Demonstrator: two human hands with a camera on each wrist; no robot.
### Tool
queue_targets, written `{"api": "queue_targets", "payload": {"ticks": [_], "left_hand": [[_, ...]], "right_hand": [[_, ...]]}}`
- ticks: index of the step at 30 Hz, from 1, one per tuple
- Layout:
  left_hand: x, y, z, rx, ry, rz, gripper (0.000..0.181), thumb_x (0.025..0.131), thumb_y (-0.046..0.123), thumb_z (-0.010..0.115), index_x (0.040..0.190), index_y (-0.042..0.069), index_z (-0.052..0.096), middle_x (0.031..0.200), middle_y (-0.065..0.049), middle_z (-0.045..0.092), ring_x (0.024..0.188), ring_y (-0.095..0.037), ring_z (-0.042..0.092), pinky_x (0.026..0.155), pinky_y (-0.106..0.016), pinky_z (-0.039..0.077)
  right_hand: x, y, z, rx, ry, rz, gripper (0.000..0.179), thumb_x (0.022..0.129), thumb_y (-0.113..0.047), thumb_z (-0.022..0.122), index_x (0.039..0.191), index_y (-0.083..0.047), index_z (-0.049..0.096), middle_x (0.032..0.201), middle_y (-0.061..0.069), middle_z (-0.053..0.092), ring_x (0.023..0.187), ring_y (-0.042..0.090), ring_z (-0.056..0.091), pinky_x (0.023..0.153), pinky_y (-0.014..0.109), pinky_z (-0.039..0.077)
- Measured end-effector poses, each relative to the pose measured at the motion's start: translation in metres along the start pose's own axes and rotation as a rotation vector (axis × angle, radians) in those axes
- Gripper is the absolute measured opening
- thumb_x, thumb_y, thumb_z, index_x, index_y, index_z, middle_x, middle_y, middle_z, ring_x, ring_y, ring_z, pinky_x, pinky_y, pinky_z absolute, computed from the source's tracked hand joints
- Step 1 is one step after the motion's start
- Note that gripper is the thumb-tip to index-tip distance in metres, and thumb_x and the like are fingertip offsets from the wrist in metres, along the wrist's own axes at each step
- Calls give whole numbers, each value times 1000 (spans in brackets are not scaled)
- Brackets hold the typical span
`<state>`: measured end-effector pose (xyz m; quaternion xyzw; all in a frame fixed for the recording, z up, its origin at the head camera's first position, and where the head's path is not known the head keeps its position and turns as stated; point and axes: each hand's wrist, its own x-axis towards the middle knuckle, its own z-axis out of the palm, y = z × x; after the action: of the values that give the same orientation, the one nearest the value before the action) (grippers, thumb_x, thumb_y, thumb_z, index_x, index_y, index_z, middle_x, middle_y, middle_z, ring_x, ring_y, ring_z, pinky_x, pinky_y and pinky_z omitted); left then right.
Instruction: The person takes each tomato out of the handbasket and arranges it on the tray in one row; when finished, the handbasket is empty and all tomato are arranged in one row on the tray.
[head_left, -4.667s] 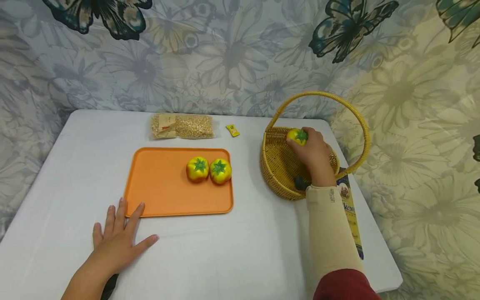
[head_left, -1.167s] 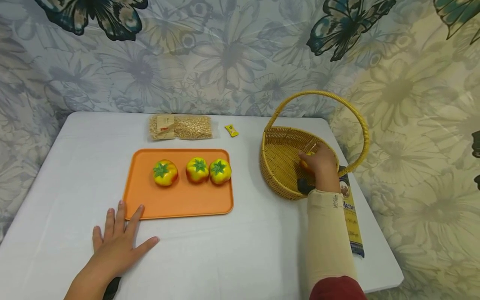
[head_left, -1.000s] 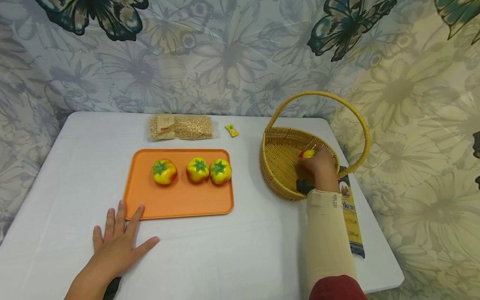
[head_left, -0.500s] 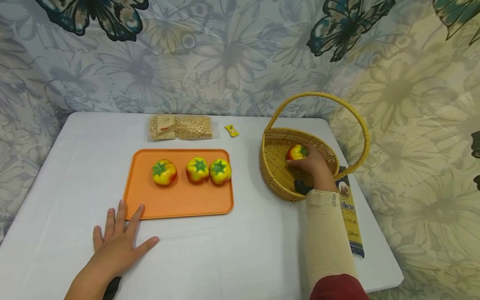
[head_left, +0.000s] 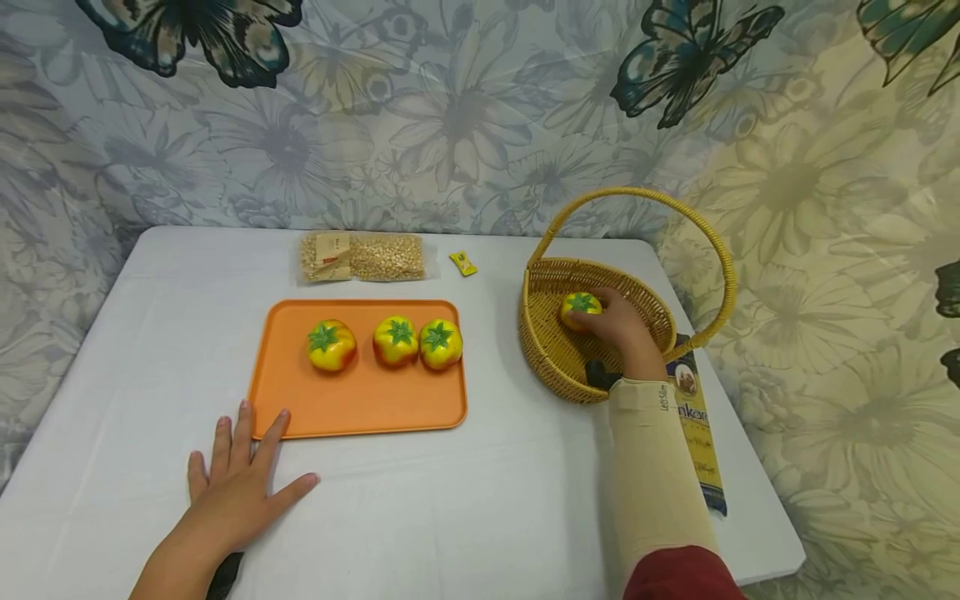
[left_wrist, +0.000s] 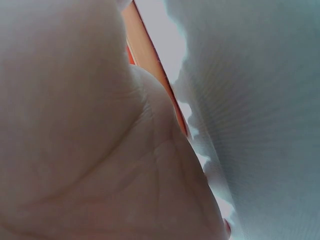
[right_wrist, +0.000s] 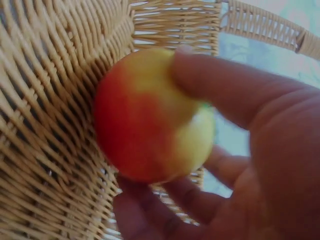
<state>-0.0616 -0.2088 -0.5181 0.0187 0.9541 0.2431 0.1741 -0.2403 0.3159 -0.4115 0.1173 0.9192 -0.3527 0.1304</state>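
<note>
In the head view my right hand [head_left: 618, 325] grips a yellow-and-red fruit [head_left: 580, 310] with a green star-shaped leafy top, inside the wicker basket [head_left: 543, 354]. The right wrist view shows the thumb on one side of this fruit [right_wrist: 150, 117] and fingers curled beneath it, close to the woven wall. Three similar fruits, one on the left [head_left: 332, 346], one nearer the middle [head_left: 395, 342] and one at the right [head_left: 441, 344], sit on the orange tray [head_left: 322, 408]. My left hand [head_left: 236, 492] lies flat with spread fingers, its fingertips at the tray's near left corner.
Behind the tray lie a clear bag of grains [head_left: 386, 256] and a small yellow wrapped sweet [head_left: 463, 263]. A yellow-and-blue packet [head_left: 697, 433] lies partly hidden right of the basket. The basket's tall handle [head_left: 727, 275] arches over the right side. White table [head_left: 450, 517] underneath.
A third fruit has come to lie on the tray's left half. My right hand has taken hold of another fruit in the basket and shifted it leftward. The left hand stays put.
</note>
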Motion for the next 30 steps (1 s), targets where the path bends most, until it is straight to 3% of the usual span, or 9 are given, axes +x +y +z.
{"api": "queue_targets", "payload": {"ticks": [7,13,17,22,30], "left_hand": [[-1,-1,1,1,8,-4,118,88,86,56,171,14,13,167,-25,-33,149,-55,-31,103,-77,-29],[-3,-3,2,-4,13,-1,118,89,86,56,171,15,11,167,-24,-34,149,-55,-32,103,-76,-30],[-3,-3,1,-11,19,6,117,89,85,57,171,14,12,167,-24,-34,149,-54,-33,103,-77,-30],[-5,-3,1,-8,28,10,119,88,86,57,171,13,14,167,-24,-33,149,-53,-33,103,-77,-29],[-3,1,-2,-1,6,3,117,89,84,58,170,11,15,167,-25,-32,149,-54,-32,104,-77,-28]], "right_hand": [[-11,-20,-7,-9,35,-48,90,103,-45,70,169,-7,23,160,28,39,137,44,46,112,59,41],[-35,-60,-12,-18,46,-128,88,102,-50,69,169,-14,26,156,24,44,130,41,51,103,56,48],[-50,-90,-4,-17,43,-201,84,100,-49,72,167,-16,33,154,18,48,129,38,53,102,53,50],[-59,-131,26,-17,21,-319,77,99,-43,76,163,-16,41,151,11,52,127,32,55,98,48,54],[-63,-202,113,-68,-126,-512,73,97,-47,78,159,-20,49,143,0,58,120,20,59,88,36,56]]}}
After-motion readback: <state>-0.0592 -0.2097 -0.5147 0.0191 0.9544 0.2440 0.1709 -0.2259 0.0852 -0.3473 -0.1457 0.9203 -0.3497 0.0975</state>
